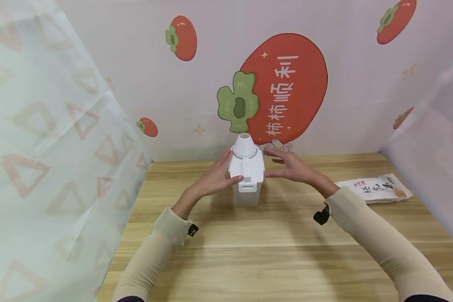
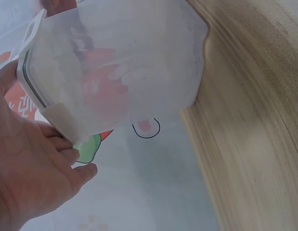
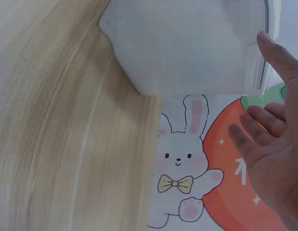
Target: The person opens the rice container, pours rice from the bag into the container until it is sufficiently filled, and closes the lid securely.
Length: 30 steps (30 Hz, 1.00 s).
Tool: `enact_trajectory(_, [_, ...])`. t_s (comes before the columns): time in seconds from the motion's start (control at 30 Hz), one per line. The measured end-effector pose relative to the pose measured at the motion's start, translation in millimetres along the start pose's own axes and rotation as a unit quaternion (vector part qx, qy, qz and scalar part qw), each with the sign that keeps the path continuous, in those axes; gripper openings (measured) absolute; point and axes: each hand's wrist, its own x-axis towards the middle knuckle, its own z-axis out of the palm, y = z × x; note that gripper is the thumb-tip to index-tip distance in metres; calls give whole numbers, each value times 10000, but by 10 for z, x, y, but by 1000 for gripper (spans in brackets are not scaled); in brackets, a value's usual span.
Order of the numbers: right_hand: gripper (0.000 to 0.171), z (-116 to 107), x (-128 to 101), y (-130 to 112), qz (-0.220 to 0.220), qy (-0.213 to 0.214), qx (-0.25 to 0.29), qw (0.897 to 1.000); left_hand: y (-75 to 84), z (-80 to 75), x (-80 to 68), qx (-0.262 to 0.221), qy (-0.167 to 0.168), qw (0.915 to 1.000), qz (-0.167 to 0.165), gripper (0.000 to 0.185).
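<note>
Frosted translucent white plastic container with smooth matt lid between both palms; pale grained wooden tabletop beneath, satin finish.

Beyond the right hand, the big red persimmon printed on the back wall carries four white characters, 柿柿顺利, running sideways in the head view. Out to that hand's right, the packet lying on the table bears dark brush-style characters and a small red mark, too small to read. Nothing else is legible.
</note>
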Motion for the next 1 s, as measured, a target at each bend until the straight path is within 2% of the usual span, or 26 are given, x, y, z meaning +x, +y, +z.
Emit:
enact_trajectory(0.33, [93, 50, 63, 100, 86, -73, 724, 9973, 15, -31, -17, 195, -109, 9997, 2, 105])
enact_trajectory(0.63, [88, 114, 117, 173, 79, -112, 1568, 9875, 2, -12, -8, 318, -63, 9995, 21, 103])
enact_trajectory(0.77, [87, 131, 120, 211, 142, -25, 1638, 9864, -11, 10, 2, 356, -54, 9993, 21, 103])
enact_trajectory(1.0, [85, 149, 120, 263, 103, 257, 1121, 9933, -2, 12, -3, 286, -48, 9996, -9, 103])
